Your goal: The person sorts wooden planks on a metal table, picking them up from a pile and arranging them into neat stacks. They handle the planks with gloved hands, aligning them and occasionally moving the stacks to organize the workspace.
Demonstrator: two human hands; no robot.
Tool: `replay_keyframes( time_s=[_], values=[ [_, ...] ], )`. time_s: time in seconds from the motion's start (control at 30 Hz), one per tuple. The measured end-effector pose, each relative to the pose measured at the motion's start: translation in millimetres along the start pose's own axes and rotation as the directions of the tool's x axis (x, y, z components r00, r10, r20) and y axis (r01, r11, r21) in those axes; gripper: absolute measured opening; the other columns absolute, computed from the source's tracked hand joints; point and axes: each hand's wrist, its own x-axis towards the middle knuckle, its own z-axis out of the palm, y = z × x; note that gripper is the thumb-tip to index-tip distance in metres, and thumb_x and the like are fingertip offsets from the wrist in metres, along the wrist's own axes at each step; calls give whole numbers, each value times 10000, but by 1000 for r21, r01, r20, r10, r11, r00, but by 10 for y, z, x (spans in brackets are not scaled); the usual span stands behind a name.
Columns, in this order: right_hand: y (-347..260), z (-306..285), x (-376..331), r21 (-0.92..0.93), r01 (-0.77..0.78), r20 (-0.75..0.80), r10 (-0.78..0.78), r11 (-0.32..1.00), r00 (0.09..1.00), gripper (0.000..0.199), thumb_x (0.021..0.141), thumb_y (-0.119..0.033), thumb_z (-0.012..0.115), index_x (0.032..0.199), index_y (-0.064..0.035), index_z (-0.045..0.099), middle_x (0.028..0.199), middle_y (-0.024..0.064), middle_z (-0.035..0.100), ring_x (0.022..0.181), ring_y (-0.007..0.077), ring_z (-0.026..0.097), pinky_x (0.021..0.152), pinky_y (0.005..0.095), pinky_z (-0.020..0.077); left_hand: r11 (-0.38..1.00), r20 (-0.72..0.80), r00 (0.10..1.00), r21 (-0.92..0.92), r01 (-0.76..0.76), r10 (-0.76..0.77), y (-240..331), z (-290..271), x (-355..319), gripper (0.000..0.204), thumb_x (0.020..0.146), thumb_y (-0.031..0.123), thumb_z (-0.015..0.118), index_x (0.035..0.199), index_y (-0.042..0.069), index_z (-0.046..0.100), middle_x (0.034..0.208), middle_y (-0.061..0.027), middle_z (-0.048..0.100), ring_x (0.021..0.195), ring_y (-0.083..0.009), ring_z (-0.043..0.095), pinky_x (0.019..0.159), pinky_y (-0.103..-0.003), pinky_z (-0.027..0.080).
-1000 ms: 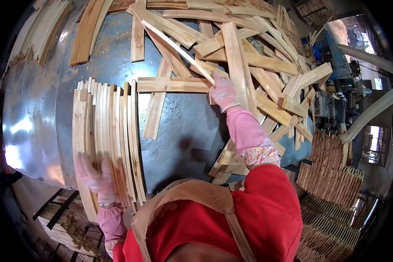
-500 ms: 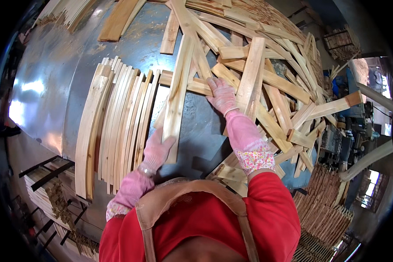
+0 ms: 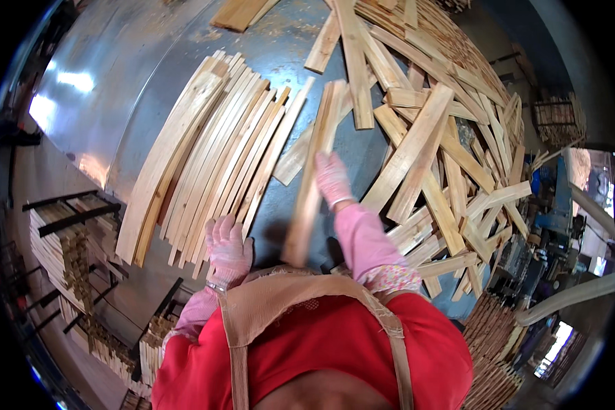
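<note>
My right hand [image 3: 333, 179], in a pale pink glove, is closed on the right edge of a long wooden board [image 3: 312, 174], which is slightly smeared by motion. The board points toward me over the metal table. My left hand [image 3: 229, 251], gloved alike, lies with fingers outstretched against the near ends of a row of boards [image 3: 219, 160] set on edge side by side. A slanting board [image 3: 294, 158] rests on the table between that row and the held board.
A jumbled heap of boards [image 3: 424, 147] covers the right side of the metal table [image 3: 140, 58]. Further boards [image 3: 236, 12] lie at the far edge. Stacked wood [image 3: 58, 256] stands on a black rack at the left, and more stacks [image 3: 495, 331] at the lower right.
My left hand has let go of its board and moved to the near ends of the row. My right hand has left the crosswise board and now grips a lengthwise one. The view has shifted.
</note>
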Motion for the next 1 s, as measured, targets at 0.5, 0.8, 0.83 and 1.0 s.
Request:
replay_keyframes(
  time_s=[0.5, 0.8, 0.83, 1.0],
  values=[
    [-239, -530, 2169, -669, 31, -218, -236, 743, 947, 815, 896, -484, 745, 1553, -66, 502, 1537, 239, 583, 1407, 409, 575, 1155, 513, 486, 998, 109, 994, 60, 27, -34, 46, -44, 409, 668, 764, 157, 788, 1394, 74, 579, 1416, -181, 544, 1375, -418, 496, 1236, -662, 307],
    [-1578, -263, 2900, -232, 33, -188, -78, 972, 979, 858, 889, -494, 769, 1583, -82, 477, 1437, 301, 633, 1312, 453, 640, 1118, 494, 518, 997, 38, 999, 80, 9, -12, -21, 98, 416, 497, 810, 134, 746, 1280, 60, 601, 1267, -200, 594, 1148, -444, 596, 1079, -702, 423],
    [-1767, -131, 2991, -239, -2, -165, -39, 971, 986, 885, 887, -480, 777, 1608, -92, 441, 1452, 307, 616, 1334, 459, 621, 1122, 495, 515, 991, 20, 1000, 133, -15, 12, -20, 62, 496, 412, 800, 131, 738, 1187, 65, 612, 1168, -180, 594, 1041, -404, 608, 991, -657, 459],
    [-1947, 397, 3042, -438, -147, -120, 105, 887, 987, 1059, 856, -375, 827, 1704, -137, 239, 1517, 295, 536, 1420, 472, 527, 1152, 523, 503, 986, 41, 999, 163, -23, 16, -86, 144, 585, 333, 769, 135, 735, 1073, 98, 603, 1050, -145, 556, 923, -347, 580, 899, -582, 460]
  ],
)
